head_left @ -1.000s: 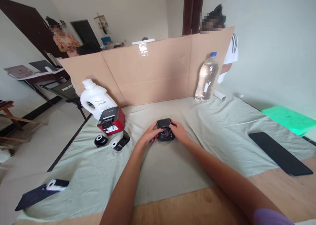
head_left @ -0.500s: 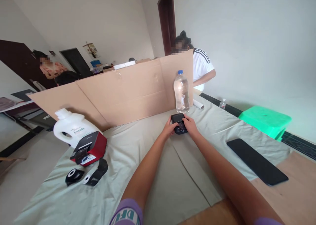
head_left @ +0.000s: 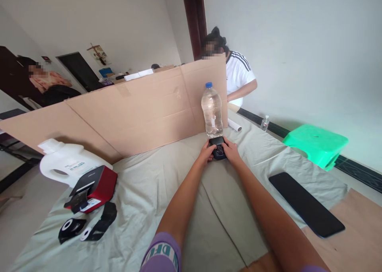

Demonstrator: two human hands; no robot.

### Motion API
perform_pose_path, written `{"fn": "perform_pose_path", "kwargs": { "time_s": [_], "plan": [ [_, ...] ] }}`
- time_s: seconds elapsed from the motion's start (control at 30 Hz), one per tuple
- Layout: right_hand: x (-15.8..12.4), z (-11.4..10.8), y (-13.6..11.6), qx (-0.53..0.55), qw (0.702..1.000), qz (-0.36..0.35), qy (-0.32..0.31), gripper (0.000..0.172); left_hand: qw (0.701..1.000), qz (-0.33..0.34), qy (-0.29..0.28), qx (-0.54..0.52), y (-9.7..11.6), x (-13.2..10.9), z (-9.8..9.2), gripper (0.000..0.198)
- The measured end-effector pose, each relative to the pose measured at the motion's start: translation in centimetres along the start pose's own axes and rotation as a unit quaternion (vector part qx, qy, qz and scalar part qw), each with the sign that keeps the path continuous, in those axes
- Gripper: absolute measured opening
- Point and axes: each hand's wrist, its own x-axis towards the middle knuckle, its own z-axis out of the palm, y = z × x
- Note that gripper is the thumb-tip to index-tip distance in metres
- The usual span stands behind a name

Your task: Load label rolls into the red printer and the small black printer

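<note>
Between my two hands is a small black box-shaped device [head_left: 220, 151], low on the cloth at the far middle of the table. My left hand [head_left: 207, 152] grips its left side, thumb over the top. From the right, my right hand [head_left: 231, 149] holds the opposite side, its thumb near the dark glossy part on top. What that part is, I cannot make out. Directly behind the device stands a large clear bottle [head_left: 212, 111] with a blue cap, upright and full of clear liquid. Whether the device touches the bottle, I cannot tell.
A cardboard panel [head_left: 143, 109] stands behind the bottle. To the left are a white jug [head_left: 74, 160], a red-and-black machine [head_left: 103, 184] and two black rolls [head_left: 71, 229]. A black phone-like slab [head_left: 307, 204] lies right. Beyond are a green stool [head_left: 316, 142] and two people.
The view has turned slightly right, so most things sit further left in the picture. Both hands still hold the device, which now appears closer in front of the bottle's base.
</note>
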Motion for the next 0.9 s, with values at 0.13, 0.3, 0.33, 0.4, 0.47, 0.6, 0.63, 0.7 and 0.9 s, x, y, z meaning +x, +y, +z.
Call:
{"fn": "perform_pose_path", "kwargs": {
  "time_s": [0.13,0.3,0.33,0.4,0.47,0.6,0.63,0.7,0.9],
  "plan": [
    [-0.5,-0.3,-0.8,-0.066,0.998,-0.016,-0.002,0.061,0.998,0.028,0.035,0.034,-0.6,-2.2,-1.0,0.09],
    [-2.3,0.0,-4.4,-0.167,0.979,-0.074,0.091,0.063,0.973,0.172,0.1,0.117,-5.1,-11.4,-7.1,0.059],
    [-3.0,0.2,-5.5,-0.177,0.974,-0.096,0.105,0.063,0.97,0.178,0.104,0.127,-6.2,-14.1,-9.2,0.053],
    [-4.8,1.0,-7.4,-0.187,0.963,-0.152,0.12,0.061,0.962,0.18,0.142,0.147,-8.6,-20.1,-14.2,0.039],
    [-7.2,2.2,-9.0,-0.182,0.954,-0.215,0.107,0.057,0.942,0.184,0.224,0.168,-11.0,-26.5,-20.2,0.03],
    [-12.6,6.6,-10.1,-0.14,0.936,-0.324,-0.004,0.045,0.855,0.14,0.479,0.139,-15.3,-38.5,-32.7,0.023],
    [-13.9,8.2,-10.3,-0.117,0.931,-0.343,-0.045,0.042,0.821,0.129,0.54,0.129,-16.2,-40.6,-35.4,0.022],
    [-16.3,12.0,-11.1,-0.06,0.923,-0.355,-0.133,0.039,0.77,0.122,0.619,0.1,-17.3,-43.0,-39.9,0.022],
    [-21.6,27.3,-19.7,0.11,0.895,-0.203,-0.382,0.05,0.814,0.135,0.558,0.091,-15.7,-35.5,-47.3,0.033]
  ]
}}
